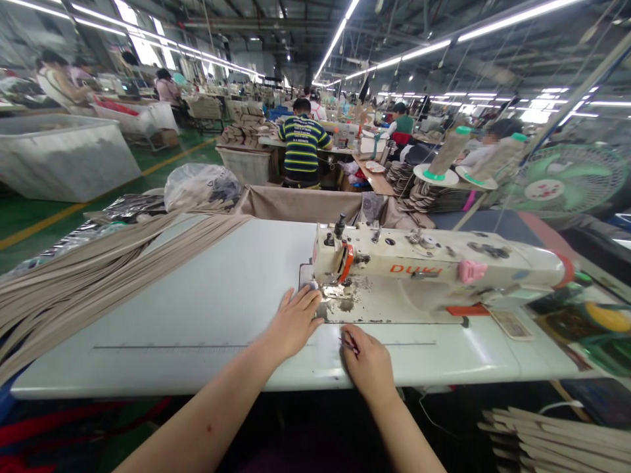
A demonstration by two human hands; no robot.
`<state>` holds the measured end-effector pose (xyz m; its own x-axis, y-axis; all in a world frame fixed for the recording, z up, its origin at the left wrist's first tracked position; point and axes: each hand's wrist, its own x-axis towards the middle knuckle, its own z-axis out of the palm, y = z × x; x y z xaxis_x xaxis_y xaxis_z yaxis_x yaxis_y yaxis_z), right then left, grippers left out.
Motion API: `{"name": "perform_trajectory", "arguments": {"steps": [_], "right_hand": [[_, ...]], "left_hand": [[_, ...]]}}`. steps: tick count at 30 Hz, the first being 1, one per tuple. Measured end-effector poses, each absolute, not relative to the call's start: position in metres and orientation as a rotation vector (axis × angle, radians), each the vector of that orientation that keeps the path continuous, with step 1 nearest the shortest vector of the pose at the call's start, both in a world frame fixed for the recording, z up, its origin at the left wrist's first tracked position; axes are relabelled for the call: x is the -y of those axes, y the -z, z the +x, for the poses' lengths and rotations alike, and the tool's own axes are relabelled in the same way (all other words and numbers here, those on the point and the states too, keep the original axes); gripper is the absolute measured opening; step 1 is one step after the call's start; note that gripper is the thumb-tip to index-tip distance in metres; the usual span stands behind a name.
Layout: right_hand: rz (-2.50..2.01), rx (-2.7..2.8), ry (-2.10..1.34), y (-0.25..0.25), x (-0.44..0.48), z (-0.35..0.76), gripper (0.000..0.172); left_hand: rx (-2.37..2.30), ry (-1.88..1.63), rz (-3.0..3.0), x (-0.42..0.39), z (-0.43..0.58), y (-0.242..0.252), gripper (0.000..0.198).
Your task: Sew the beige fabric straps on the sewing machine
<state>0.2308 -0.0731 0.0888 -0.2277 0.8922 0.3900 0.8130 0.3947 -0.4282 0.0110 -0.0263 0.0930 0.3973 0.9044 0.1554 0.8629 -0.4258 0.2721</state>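
Note:
In the head view, an off-white sewing machine (424,266) with orange lettering stands on the pale worktable (197,295). My left hand (294,322) lies flat with fingers stretched out, its fingertips at the left edge of the lit needle plate (335,292). Just right of it, near the table's front, my right hand (369,360) is closed. A small dark tool (350,343) with a thin tip shows between its thumb and fingers; the palm hides most of it. Any cloth under the left fingers cannot be made out.
Long beige fabric strips (123,269) drape across the table's left side. Beige strips (566,437) also lie at lower right. Thread cones (448,154) and a green fan (562,180) stand behind the machine. Ahead, a person in a striped shirt (302,148) sits at another station.

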Motion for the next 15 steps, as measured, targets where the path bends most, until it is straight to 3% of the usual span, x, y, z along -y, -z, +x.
{"name": "perform_trajectory", "arguments": {"steps": [3,7,15], "right_hand": [[-1.452,2.073,-0.158,-0.087,0.073,0.231,0.029],[-1.453,2.05,-0.136,-0.086,0.073,0.231,0.028],[-1.503,2.061,-0.098,-0.087,0.073,0.228,0.026]], "left_hand": [[-1.532,-0.506,2.402,0.018,0.006,-0.094,0.049],[-1.412,-0.684,2.284,-0.01,-0.005,-0.095,0.028],[-1.343,-0.712,2.354,-0.074,-0.008,-0.087,0.027]]}}
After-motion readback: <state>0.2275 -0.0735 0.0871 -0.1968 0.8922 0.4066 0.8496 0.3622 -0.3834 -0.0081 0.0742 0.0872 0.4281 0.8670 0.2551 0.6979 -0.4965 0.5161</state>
